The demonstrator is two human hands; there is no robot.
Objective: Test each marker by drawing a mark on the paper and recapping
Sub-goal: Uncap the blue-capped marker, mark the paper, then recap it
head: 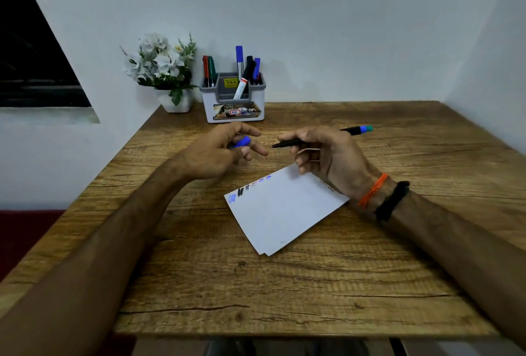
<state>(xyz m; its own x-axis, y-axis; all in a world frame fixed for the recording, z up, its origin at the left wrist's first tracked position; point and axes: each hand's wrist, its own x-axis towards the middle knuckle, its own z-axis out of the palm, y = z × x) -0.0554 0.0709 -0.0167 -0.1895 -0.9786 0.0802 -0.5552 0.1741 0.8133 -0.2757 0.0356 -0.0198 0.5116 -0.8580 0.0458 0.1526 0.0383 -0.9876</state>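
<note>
Over the worktop (pixel 313 284), the right hand (pixel 327 156) grips an uncapped marker (pixel 318 139), tip toward the left hand (pixel 216 150), which pinches its blue cap (pixel 242 142); paper (pixel 284 207) lies below, already marked; recapping seems next, needing tip and cap aligned.

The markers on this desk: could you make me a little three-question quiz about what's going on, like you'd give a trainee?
1. True or false: the marker in the right hand is uncapped.
2. What does the left hand hold? A) a red cap B) a blue cap C) an eraser
3. Fill in: the test marks run along the paper's ____ edge.

Key
1. True: its bare tip points toward the left hand.
2. B: the fingers curl round the blue cap.
3. Far: blue, black and fainter marks sit on the edge nearest the marker holder.
</note>
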